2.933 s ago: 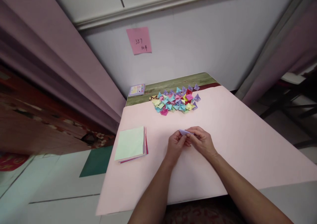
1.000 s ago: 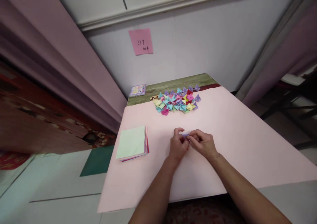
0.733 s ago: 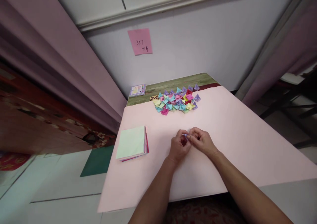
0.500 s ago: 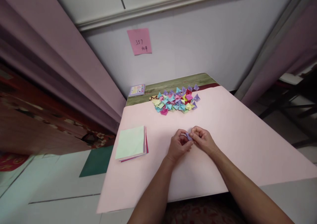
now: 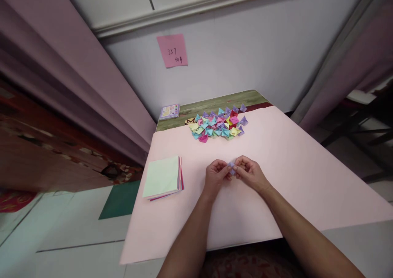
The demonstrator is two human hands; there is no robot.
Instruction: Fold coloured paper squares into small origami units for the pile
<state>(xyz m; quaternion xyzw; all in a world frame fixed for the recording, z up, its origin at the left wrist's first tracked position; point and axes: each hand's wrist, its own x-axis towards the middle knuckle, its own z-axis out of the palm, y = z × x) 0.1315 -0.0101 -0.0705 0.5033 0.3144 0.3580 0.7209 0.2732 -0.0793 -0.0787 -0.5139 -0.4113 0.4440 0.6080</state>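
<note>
Between my two hands is a small folded purple paper piece point(image 5: 231, 168), pinched from both sides over the front half of the table. My left hand point(image 5: 216, 176) grips its left side between thumb and fingers. On the other side, my right hand point(image 5: 250, 174) pinches the right edge. The fingertips cover part of the paper, so its full shape is hidden. Beyond my hands lies a pile of folded paper pieces point(image 5: 219, 124) in purple, blue, yellow, pink and green. To the left rests a stack of square paper sheets point(image 5: 162, 176), pale green on top.
A pink sheet point(image 5: 294, 179) covers most of the table, with a green wood-patterned strip point(image 5: 211, 100) at the back. A small printed packet point(image 5: 170, 111) sits at the back left corner. On the wall hangs a pink note point(image 5: 172, 50). Curtains flank the table.
My left hand has shifted slightly left and its thumb now presses the paper's left side. The purple piece has turned and shows more of its face between my hands.
</note>
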